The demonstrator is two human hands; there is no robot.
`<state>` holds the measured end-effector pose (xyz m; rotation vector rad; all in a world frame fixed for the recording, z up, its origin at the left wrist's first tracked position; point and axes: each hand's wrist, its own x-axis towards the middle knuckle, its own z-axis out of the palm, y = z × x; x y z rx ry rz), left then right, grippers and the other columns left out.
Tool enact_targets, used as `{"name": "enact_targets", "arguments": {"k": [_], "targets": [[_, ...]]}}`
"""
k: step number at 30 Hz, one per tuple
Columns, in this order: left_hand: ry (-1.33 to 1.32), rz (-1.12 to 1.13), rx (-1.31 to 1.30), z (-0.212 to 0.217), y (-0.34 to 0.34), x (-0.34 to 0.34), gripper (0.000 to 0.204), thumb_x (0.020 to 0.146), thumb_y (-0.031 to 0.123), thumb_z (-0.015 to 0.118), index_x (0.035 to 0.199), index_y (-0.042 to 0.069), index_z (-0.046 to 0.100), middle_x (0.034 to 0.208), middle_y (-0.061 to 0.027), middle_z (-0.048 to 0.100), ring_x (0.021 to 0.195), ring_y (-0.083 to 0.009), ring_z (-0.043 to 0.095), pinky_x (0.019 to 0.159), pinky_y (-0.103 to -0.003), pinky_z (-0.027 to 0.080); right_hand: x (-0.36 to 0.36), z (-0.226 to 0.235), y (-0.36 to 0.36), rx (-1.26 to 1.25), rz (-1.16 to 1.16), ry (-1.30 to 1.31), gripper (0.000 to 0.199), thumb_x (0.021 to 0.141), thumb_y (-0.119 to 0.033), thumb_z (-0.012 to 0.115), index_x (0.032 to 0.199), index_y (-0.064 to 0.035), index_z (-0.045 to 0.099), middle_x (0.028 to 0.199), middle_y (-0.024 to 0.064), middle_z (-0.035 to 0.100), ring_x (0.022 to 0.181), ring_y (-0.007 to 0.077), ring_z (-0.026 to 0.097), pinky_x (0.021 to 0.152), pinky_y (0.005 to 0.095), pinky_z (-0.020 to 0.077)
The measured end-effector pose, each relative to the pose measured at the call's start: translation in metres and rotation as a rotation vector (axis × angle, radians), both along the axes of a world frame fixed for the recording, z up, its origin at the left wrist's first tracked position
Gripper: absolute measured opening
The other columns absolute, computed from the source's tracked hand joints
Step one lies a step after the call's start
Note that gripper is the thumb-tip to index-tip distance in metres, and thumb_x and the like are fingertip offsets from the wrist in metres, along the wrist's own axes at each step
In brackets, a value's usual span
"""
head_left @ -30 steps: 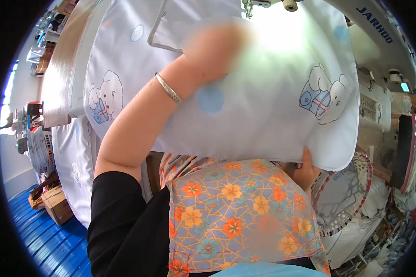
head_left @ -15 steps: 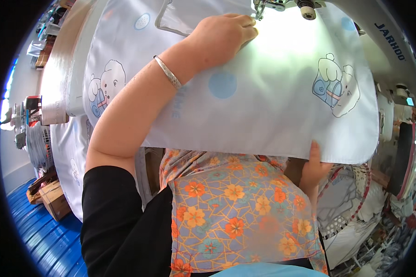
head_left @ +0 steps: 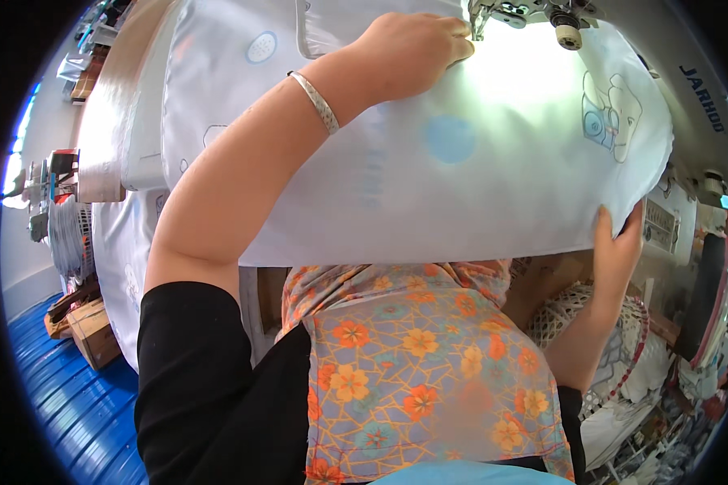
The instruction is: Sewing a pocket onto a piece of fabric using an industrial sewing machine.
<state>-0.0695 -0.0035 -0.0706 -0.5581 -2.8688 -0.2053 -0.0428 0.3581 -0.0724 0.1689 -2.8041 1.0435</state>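
Note:
A white cloth [head_left: 299, 234] printed with cartoon animals and blue dots spreads over the sewing machine's bed and hangs toward my lap. Beside the presser foot [head_left: 477, 28], my left hand [head_left: 416, 58] rests on the cloth, its fingers bunched together and bent down at the fabric. A silvery bangle [head_left: 317, 103] circles that wrist. Lower right, my right hand [head_left: 619, 234] grips the cloth's edge, thumb on top and the other fingers partly hidden behind it. Bright light washes out the fabric just right of the foot.
The sewing machine's arm [head_left: 696, 89] rises at the right. A clear-edged panel [head_left: 302, 32] lies by my left hand at the top. A white woven basket [head_left: 570, 315] with cloth stands at lower right. At left are a cardboard box [head_left: 95, 331] and blue ridged flooring [head_left: 65, 404].
My right hand has moved right and up along the cloth's edge, lifting its right corner. The cloth's right side has turned upward. My left hand appears slightly farther right, with the foot.

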Motion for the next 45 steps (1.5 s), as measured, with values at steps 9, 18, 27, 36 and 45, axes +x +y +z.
{"name": "enact_targets", "arguments": {"k": [9, 18, 27, 36, 45], "targets": [[0.012, -0.121, -0.008, 0.016, 0.001, -0.007, 0.022, 0.085, 0.012, 0.05, 0.098, 0.001, 0.065, 0.108, -0.0167, 0.065, 0.101, -0.0311, 0.062, 0.085, -0.04, 0.051, -0.117, -0.006, 0.016, 0.373, -0.093, 0.121, 0.049, 0.09, -0.033, 0.058, 0.131, -0.0083, 0.051, 0.12, 0.0215, 0.062, 0.11, 0.0412, 0.059, 0.091, 0.0438, 0.046], [0.124, -0.12, -0.084, 0.027, 0.005, 0.013, 0.029, 0.083, 0.011, 0.051, 0.105, 0.0, 0.065, 0.118, -0.02, 0.062, 0.113, -0.0323, 0.058, 0.095, -0.039, 0.048, 0.084, -0.057, -0.032, -0.08, 0.26, 0.167, 0.038, 0.084, -0.01, 0.071, 0.12, -0.003, 0.064, 0.079, 0.0025, 0.064, 0.061, 0.0096, 0.053, 0.055, 0.0247, 0.0453], [0.023, -0.296, 0.05, 0.008, -0.022, -0.015, 0.03, 0.089, 0.015, 0.052, 0.111, 0.0, 0.065, 0.126, -0.0188, 0.06, 0.12, -0.0331, 0.054, 0.104, -0.039, 0.041, 0.133, -0.086, -0.069, -0.878, 0.313, -0.569, 0.013, 0.088, 0.001, 0.066, 0.1, -0.0025, 0.066, 0.087, -0.0002, 0.063, 0.07, 0.0034, 0.052, 0.06, 0.0203, 0.0445], [0.074, -0.17, -0.003, 0.006, -0.01, 0.0, 0.03, 0.091, 0.017, 0.051, 0.112, 0.0, 0.065, 0.124, -0.0192, 0.061, 0.119, -0.0319, 0.055, 0.104, -0.039, 0.041, 0.104, -0.04, -0.023, -0.79, 0.147, -0.553, 0.023, 0.089, -0.001, 0.061, 0.111, -0.0005, 0.067, 0.078, -0.0058, 0.059, 0.059, -0.0007, 0.04, 0.053, 0.0159, 0.0284], [0.131, -0.147, 0.009, 0.008, -0.001, 0.005, 0.03, 0.092, 0.02, 0.052, 0.109, 0.0, 0.065, 0.12, -0.0192, 0.062, 0.115, -0.0318, 0.057, 0.102, -0.039, 0.042, 0.036, -0.002, 0.007, -0.422, 0.125, -0.388, 0.027, 0.087, -0.01, 0.064, 0.113, -0.0036, 0.069, 0.067, -0.01, 0.05, 0.057, -0.0004, 0.036, 0.051, 0.0171, 0.0257]]}}
